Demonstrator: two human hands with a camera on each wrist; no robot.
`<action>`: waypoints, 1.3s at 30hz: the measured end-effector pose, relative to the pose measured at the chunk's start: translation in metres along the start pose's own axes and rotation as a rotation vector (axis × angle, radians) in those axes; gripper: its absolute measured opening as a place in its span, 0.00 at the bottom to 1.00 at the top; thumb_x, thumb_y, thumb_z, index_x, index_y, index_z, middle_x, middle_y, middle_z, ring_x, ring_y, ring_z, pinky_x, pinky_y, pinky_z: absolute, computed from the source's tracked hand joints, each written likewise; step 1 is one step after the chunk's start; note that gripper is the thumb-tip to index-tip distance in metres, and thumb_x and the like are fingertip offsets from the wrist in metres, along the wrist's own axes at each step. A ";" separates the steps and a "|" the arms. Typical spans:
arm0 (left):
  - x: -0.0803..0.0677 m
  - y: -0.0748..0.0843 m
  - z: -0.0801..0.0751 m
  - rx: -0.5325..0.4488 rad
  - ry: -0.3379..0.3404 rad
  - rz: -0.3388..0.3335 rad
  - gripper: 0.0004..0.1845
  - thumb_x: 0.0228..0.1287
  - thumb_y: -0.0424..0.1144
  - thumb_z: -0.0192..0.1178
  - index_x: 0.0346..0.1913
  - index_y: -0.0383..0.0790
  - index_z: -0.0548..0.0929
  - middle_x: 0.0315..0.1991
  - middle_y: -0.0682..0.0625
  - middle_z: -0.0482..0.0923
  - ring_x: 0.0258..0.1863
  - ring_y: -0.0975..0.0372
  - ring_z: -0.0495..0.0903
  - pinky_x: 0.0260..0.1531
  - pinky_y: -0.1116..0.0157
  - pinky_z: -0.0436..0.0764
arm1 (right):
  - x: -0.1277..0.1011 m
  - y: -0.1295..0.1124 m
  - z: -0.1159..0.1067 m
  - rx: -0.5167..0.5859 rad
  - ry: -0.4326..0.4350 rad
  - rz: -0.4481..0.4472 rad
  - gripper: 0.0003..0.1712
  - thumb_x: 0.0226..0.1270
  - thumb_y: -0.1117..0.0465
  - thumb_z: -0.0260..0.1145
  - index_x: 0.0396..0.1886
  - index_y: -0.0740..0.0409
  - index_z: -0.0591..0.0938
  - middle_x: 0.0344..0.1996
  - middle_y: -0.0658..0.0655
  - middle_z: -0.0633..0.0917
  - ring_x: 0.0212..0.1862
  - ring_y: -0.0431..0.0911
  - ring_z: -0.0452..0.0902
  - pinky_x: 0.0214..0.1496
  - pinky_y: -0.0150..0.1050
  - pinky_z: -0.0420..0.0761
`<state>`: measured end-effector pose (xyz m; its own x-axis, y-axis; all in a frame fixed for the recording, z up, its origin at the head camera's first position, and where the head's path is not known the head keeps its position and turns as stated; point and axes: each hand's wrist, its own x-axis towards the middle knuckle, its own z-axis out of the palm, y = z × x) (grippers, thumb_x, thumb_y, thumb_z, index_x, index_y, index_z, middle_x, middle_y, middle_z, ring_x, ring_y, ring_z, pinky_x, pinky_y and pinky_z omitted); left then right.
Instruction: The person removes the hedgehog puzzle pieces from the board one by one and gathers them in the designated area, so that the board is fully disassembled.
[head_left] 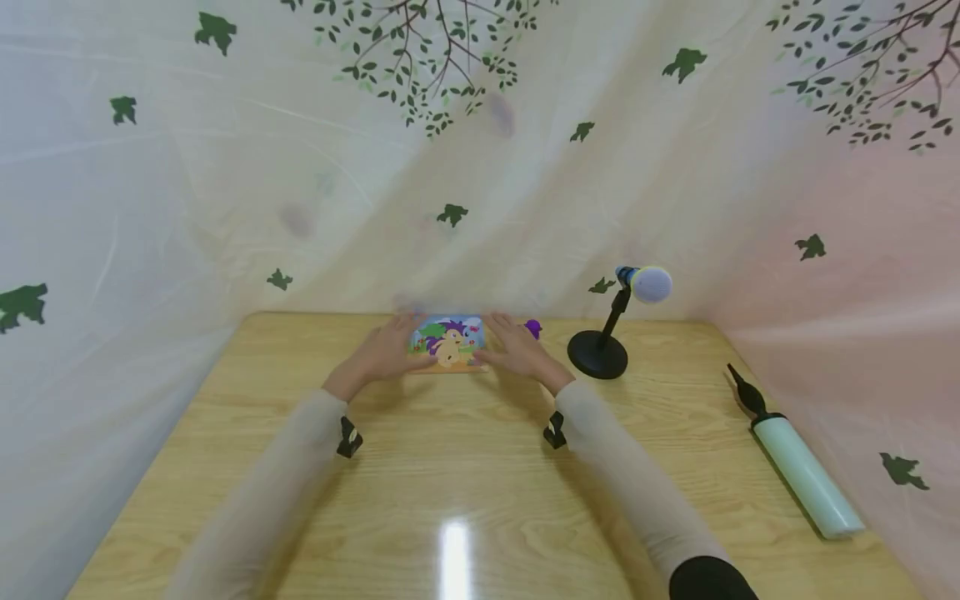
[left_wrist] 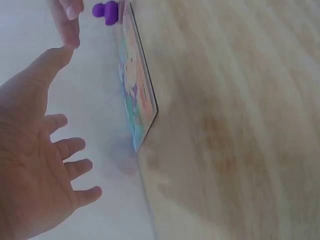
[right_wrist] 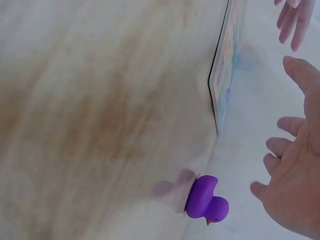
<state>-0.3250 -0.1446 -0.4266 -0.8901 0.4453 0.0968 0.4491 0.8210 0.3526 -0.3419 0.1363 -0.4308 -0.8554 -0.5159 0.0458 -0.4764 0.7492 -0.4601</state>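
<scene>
A flat picture board [head_left: 447, 343] with a cartoon animal on it lies at the table's far edge, between both hands. My left hand [head_left: 386, 352] is at the board's left side, fingers spread and extended. On the other side my right hand [head_left: 520, 348] is held the same way, its thumb pointing inward over the board. In the left wrist view the left hand [left_wrist: 40, 145] appears raised above the board [left_wrist: 136, 85], with nothing in it. The right wrist view likewise shows an empty right hand [right_wrist: 295, 160]. A purple toy duck [right_wrist: 202, 197] sits just right of the board.
A microphone-like object [head_left: 649, 284] on a black round-based stand [head_left: 597, 354] is right of the duck. A pale green hand pump [head_left: 806, 475] with a black nozzle lies along the right edge of the wooden table [head_left: 442, 467]. A leaf-printed curtain [head_left: 360, 208] hangs behind.
</scene>
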 end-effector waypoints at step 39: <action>0.003 -0.043 0.012 -0.077 -0.259 -0.027 0.39 0.77 0.54 0.53 0.80 0.39 0.55 0.82 0.38 0.47 0.79 0.34 0.44 0.72 0.29 0.45 | 0.028 0.013 0.017 -0.105 -0.284 -0.016 0.42 0.78 0.45 0.58 0.81 0.58 0.56 0.82 0.62 0.52 0.83 0.58 0.44 0.82 0.55 0.49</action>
<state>-0.3461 -0.1739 -0.4526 -0.8480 0.5079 -0.1513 0.4092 0.8089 0.4222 -0.3686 0.1244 -0.4502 -0.7634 -0.6128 -0.2043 -0.5207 0.7709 -0.3668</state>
